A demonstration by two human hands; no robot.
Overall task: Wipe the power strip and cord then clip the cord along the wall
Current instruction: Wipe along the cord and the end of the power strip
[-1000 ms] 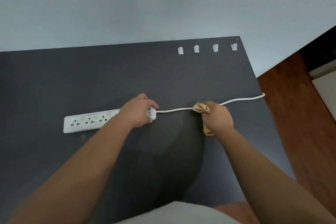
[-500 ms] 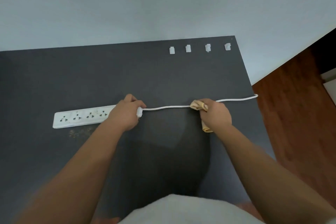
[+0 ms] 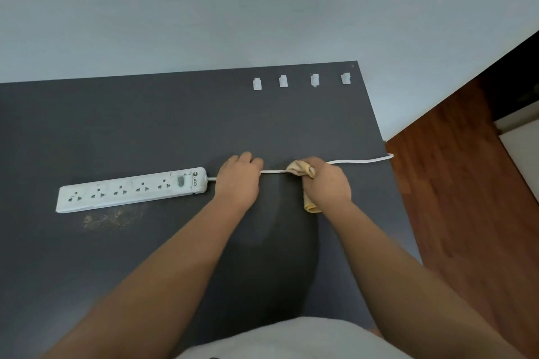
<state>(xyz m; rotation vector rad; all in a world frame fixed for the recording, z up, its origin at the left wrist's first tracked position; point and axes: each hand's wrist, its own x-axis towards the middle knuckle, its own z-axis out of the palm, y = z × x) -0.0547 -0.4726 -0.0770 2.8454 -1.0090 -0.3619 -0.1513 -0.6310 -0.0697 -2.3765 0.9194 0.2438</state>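
Note:
A white power strip lies flat on the dark grey table, left of centre. Its white cord runs right to the table's right edge. My left hand is closed on the cord just right of the strip's end. My right hand holds a folded tan cloth wrapped around the cord a short way further right. Several white cord clips sit in a row at the table's far right, close to the wall.
A pale wall rises behind the table's far edge. A dusty smudge marks the table in front of the strip. Wooden floor lies beyond the right edge.
My left hand has come off the strip's end and now grips the cord just right of it. The strip's switch end is uncovered. My right hand stays on the cord with the cloth.

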